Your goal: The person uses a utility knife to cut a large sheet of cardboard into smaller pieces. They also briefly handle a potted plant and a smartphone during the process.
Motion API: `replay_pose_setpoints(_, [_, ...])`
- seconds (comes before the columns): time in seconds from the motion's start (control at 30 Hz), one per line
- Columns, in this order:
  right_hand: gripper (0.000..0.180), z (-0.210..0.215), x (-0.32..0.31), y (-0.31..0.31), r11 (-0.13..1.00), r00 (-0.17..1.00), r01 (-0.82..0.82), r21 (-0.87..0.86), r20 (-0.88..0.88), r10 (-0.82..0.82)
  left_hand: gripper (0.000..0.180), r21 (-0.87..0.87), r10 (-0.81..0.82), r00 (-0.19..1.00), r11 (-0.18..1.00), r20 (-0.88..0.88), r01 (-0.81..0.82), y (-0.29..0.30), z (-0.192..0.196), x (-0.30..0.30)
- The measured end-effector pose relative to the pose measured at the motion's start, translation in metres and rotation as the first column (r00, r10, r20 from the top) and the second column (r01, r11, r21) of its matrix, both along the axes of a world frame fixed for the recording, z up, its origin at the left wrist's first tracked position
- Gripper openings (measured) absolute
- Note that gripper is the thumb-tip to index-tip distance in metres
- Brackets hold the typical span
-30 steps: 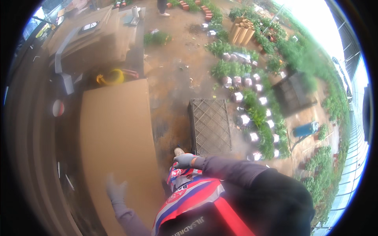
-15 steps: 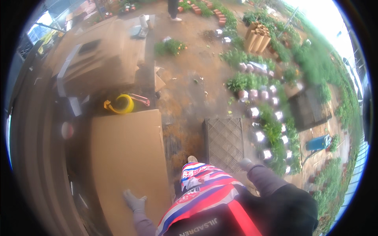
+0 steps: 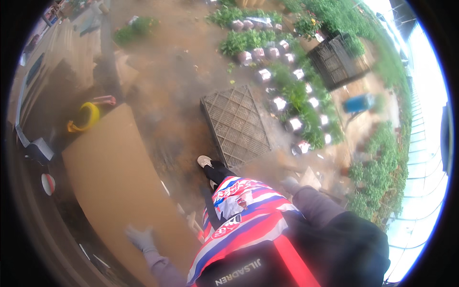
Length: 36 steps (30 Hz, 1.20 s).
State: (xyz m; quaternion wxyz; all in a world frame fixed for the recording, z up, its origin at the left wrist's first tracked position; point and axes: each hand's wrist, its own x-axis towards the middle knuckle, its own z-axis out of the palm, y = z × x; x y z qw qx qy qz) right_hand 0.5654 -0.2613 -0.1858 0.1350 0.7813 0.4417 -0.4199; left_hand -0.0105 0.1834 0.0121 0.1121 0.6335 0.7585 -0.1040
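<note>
My left hand (image 3: 139,238), in a light grey glove, rests with fingers spread on a large flat cardboard sheet (image 3: 114,167). That sheet lies at my left side. My right hand (image 3: 289,184), also gloved, hangs out to my right past the striped apron (image 3: 253,201). Its fingers are blurred, and I cannot make out anything in them. A grey lattice-patterned plastic crate (image 3: 236,126) is on the ground in front of my feet. Beyond the sheet's far edge sits a yellow ring-shaped thing, like a tape roll (image 3: 88,117), beside a pink-handled tool (image 3: 104,100).
Potted plants in pale wrapping (image 3: 279,104) stand in rows ahead to the right. Behind them is a dark crate (image 3: 337,62), with a blue container (image 3: 358,103) nearer. Cardboard pieces (image 3: 311,178) lie by my right hand. More cardboard (image 3: 71,81) is at far left.
My view has swung to the right, so the crate and plants appear further left. My left hand stays on the cardboard sheet; my right arm is still out at my side.
</note>
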Motion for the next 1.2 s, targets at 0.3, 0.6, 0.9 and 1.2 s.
replay_pose_setpoints(0.3, [0.027, -0.030, -0.029, -0.102, 0.809, 0.812, 0.582, -0.083, 0.006, -0.584, 0.091, 0.152, -0.100, 0.982, 0.986, 0.162, 0.075, 0.002, -0.018, -0.008])
replay_pose_setpoints(0.6, [0.028, 0.014, -0.068, -0.094, 0.874, 0.869, 0.484, 0.029, -0.130, -0.477, 0.086, 0.168, -0.093, 0.995, 0.982, 0.041, 0.084, 0.002, 0.009, 0.017])
replay_pose_setpoints(0.9, [0.029, 0.037, 0.039, -0.048, 0.725, 0.759, 0.632, 0.273, -0.032, -0.650, 0.067, 0.408, -0.588, 0.808, 0.731, -0.030, 0.547, -0.035, 0.001, 0.177])
replay_pose_setpoints(1.2, [0.039, 0.055, 0.237, -0.114, -0.336, -0.291, 0.940, 0.057, -0.381, -0.878, 0.069, -0.130, -0.320, 0.830, 0.899, 0.457, 0.418, -0.161, -0.104, 0.466])
